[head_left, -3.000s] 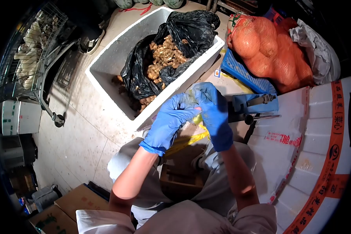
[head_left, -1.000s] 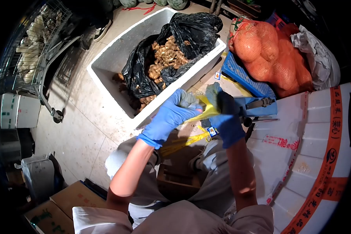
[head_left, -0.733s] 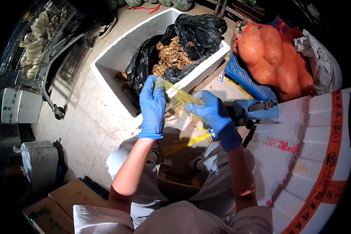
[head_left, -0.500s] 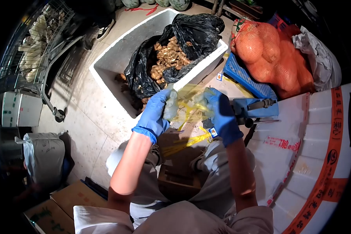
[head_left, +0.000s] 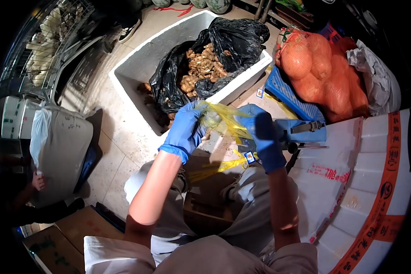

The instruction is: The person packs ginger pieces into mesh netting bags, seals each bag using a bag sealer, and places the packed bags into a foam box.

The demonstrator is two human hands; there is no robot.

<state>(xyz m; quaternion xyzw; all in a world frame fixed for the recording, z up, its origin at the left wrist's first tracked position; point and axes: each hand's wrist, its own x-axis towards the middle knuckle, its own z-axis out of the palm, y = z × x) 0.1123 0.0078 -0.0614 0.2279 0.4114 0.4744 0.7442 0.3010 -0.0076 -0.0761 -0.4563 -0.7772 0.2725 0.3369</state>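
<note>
The left hand (head_left: 185, 130) and right hand (head_left: 262, 134) are each keeping a grip on the yellow net (head_left: 226, 116), which is spanning between them by the near edge of the box (head_left: 235, 89). Tiled floor (head_left: 116, 153) is stretching left of the box; a blue tray (head_left: 292, 98) and red sack (head_left: 324, 75) are sitting right of it.

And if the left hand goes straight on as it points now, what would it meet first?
Beyond the yellow net it holds, the left hand would probably meet the near edge of the white box first; if higher, perhaps the black bag. Height is unclear.
</note>
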